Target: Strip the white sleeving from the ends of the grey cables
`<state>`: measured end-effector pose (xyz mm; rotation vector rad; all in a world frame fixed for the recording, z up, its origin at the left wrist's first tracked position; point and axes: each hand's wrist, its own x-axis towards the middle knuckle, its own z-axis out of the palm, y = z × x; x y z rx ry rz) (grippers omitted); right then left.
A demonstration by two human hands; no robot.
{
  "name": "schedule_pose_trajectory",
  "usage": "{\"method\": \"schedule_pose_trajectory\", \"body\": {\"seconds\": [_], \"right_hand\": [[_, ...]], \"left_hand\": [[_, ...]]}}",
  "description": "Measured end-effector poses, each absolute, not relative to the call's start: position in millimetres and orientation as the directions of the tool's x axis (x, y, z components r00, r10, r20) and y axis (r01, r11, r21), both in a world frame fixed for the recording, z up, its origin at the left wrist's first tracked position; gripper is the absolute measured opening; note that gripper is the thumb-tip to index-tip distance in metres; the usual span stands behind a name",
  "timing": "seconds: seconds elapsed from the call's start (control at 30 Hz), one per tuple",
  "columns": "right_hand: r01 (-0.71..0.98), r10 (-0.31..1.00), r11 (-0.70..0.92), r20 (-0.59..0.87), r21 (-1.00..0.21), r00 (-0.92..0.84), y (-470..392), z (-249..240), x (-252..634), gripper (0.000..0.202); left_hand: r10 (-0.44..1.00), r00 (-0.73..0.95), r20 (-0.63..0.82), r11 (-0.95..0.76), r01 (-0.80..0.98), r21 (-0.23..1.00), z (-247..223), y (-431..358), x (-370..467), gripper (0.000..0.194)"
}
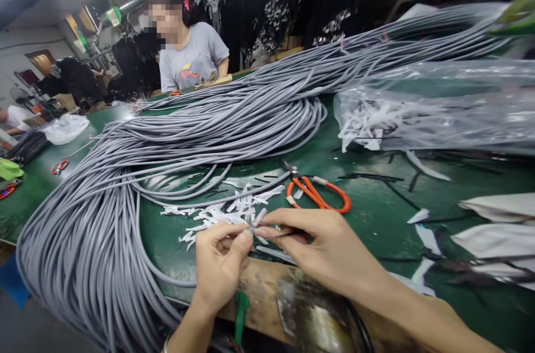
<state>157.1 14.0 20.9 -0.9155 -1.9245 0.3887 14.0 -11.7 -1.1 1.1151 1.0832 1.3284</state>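
My left hand (219,264) and my right hand (320,247) meet over the near edge of the green table (376,214). Their fingertips pinch the end of a thin grey cable (254,229) between them. A pile of small white strips (221,211) lies just beyond my fingers. Orange-handled snips (317,194) rest on the table a little past my right hand. A huge bundle of grey cables (188,136) loops across the table and hangs over its left edge.
A clear plastic bag (438,105) with white scraps lies at the right. White pieces (497,225) sit at the far right. A person in a grey shirt (188,58) works across the table. More snips (59,166) lie at the left.
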Motion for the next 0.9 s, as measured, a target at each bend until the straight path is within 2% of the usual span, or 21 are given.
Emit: {"method": "schedule_pose_trajectory", "body": {"seconds": [0.07,0.17,0.27,0.33,0.4,0.5,0.57,0.63,0.7,0.9], "right_hand": [[0.437,0.683,0.717,0.673,-0.544,-0.284,11,22,157,0.021],[0.492,0.577,0.773,0.766,-0.402,-0.281,10,21,158,0.022],[0.602,0.623,0.695,0.748,-0.394,-0.23,13,20,162,0.025],[0.68,0.686,0.591,0.715,-0.435,-0.139,17,20,165,0.023],[0.729,0.69,0.53,0.72,-0.434,-0.072,20,22,167,0.019],[0.697,0.619,0.626,0.767,-0.349,-0.171,21,25,168,0.016],[0.649,0.533,0.72,0.794,-0.245,-0.292,20,25,167,0.014],[0.635,0.459,0.759,0.809,-0.143,-0.368,19,24,166,0.015],[0.634,0.423,0.768,0.815,-0.09,-0.397,19,23,165,0.015],[0.614,0.421,0.784,0.807,-0.095,-0.413,18,23,166,0.018]], "left_hand": [[0.995,-0.042,0.087,-0.089,-0.047,0.995,-2,-13,15,0.032],[0.967,-0.013,0.256,-0.245,0.242,0.939,-1,-17,16,0.02],[0.928,0.132,0.347,-0.371,0.369,0.852,1,-19,15,0.018],[0.934,0.128,0.333,-0.357,0.316,0.879,1,-18,13,0.022],[0.964,0.059,0.261,-0.267,0.183,0.946,2,-16,11,0.031],[0.992,0.005,0.13,-0.13,-0.033,0.991,2,-11,10,0.044],[0.995,-0.016,0.098,-0.099,-0.099,0.99,2,-10,10,0.048],[0.995,-0.03,0.097,-0.099,-0.113,0.989,1,-10,11,0.048],[0.994,-0.023,0.103,-0.105,-0.106,0.989,0,-12,11,0.045],[0.99,0.001,0.144,-0.144,-0.045,0.989,-5,-14,9,0.035]]}}
